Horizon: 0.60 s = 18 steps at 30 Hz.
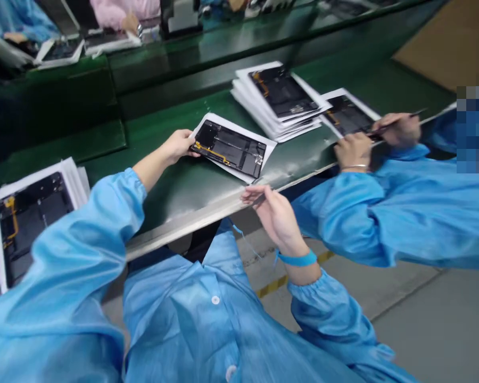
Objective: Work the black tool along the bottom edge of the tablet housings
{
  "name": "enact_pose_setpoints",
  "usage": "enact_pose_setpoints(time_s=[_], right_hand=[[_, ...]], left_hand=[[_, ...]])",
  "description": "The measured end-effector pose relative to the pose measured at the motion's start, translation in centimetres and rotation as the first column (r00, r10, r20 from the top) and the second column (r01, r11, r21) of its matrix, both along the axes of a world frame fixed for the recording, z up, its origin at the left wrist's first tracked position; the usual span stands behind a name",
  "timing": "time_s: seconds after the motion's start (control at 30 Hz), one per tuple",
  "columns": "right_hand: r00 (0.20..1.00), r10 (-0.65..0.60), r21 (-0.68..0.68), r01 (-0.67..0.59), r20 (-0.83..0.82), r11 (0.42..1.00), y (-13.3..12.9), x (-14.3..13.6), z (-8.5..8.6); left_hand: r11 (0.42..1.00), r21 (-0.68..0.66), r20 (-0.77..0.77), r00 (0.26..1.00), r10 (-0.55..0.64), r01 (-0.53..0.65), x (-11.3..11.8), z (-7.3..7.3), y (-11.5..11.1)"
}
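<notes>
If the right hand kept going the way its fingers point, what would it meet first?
Probably the metal table edge just past the right hand, and beyond that the open tablet panel which the left hand touches. Depth is unclear.

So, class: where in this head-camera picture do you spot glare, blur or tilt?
Head view: glare streaks the green table near its metal edge; the co-worker's hands are motion-blurred; the whole scene tilts; the left hand on the open tablet stays fairly sharp.

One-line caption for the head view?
Left hand grips a dark open tablet panel on the green belt; right hand hovers nearby.
</notes>
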State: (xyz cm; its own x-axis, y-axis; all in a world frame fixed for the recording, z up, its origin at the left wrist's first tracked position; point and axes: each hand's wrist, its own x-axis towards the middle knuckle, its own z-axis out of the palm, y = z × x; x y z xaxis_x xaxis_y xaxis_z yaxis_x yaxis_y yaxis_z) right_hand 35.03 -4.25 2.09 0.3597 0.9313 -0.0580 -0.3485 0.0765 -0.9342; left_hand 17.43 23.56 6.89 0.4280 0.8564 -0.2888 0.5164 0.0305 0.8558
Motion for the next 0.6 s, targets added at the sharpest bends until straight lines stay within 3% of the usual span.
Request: enact_pose_setpoints(time_s=[0.1,0.2,0.3,0.43,0.6], right_hand=[[0.997,0.025,0.039,-0.028,0.074,0.999,0.7,-0.5,-0.1],[0.991,0.058,0.066,-0.067,0.122,0.996,2.0,-1.6,-0.4],[0.974,0.096,0.049,-0.108,0.206,0.993,4.0,-3.2,-1.1],[0.948,0.177,-0.012,-0.180,0.263,0.984,6.8,-5.2,-2.0],[0.930,0.308,-0.057,-0.303,0.201,0.951,7.9,-6.1,-2.4]], left_hand=[[0.998,-0.056,0.041,0.999,0.032,-0.029,-7.3,0.7,-2.1],[0.991,-0.135,-0.016,1.000,0.021,-0.023,-15.0,2.0,-3.5],[0.977,-0.190,-0.121,0.990,0.077,-0.099,-20.5,3.0,-3.9],[0.967,-0.205,-0.168,0.979,0.115,-0.149,-22.9,2.8,-3.4],[0.974,-0.181,-0.133,0.984,0.116,-0.139,-22.0,2.2,-2.1]])
